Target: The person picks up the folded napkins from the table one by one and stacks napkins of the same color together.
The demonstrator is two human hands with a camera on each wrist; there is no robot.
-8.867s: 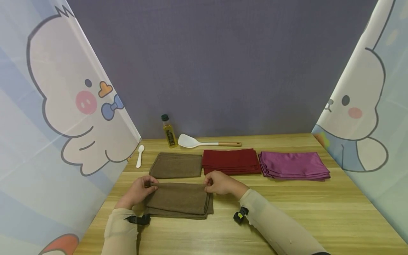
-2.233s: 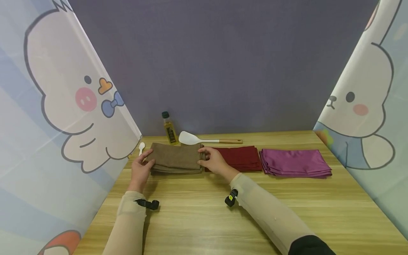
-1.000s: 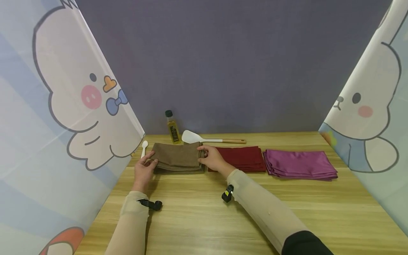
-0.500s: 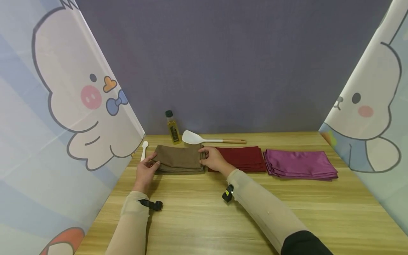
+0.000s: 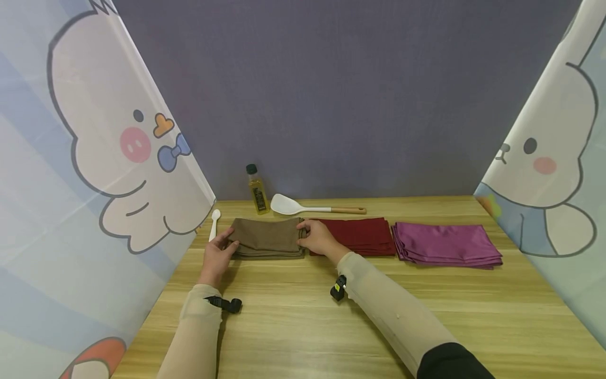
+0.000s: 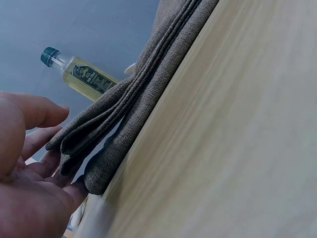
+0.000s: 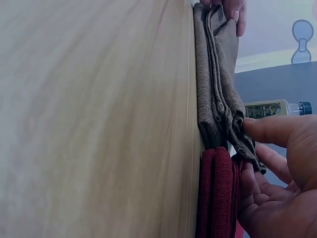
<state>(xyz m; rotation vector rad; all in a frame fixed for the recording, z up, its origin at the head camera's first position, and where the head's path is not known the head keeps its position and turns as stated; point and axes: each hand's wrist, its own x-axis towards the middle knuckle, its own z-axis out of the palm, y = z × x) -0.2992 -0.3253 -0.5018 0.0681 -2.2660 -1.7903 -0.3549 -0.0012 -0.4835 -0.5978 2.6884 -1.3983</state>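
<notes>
A folded brown cloth [image 5: 270,234] lies over another folded brown cloth [image 6: 101,171] at the left back of the table, its ends slightly raised. At its left end, my left hand [image 5: 218,259] has fingers tucked under the upper layers and the thumb above. The right hand [image 5: 321,240] pinches the other end, with its thumb [image 7: 275,130] on top and fingers below. That hand overlaps the near left corner of a folded dark red cloth stack [image 5: 357,236]. Both brown layers line up closely along the front edge.
A folded purple cloth stack [image 5: 447,243] lies to the right. Behind are an upright oil bottle [image 5: 258,195] with a green cap and a white spatula [image 5: 285,205] with a wooden handle. A small white spoon [image 5: 214,223] lies by the left hand. Printed curtains flank the wooden table [image 5: 293,326].
The upper brown cloth has moved from the front of the table onto the one behind. Over the last second both hands have lowered it slightly toward me, its left corner shifting right.
</notes>
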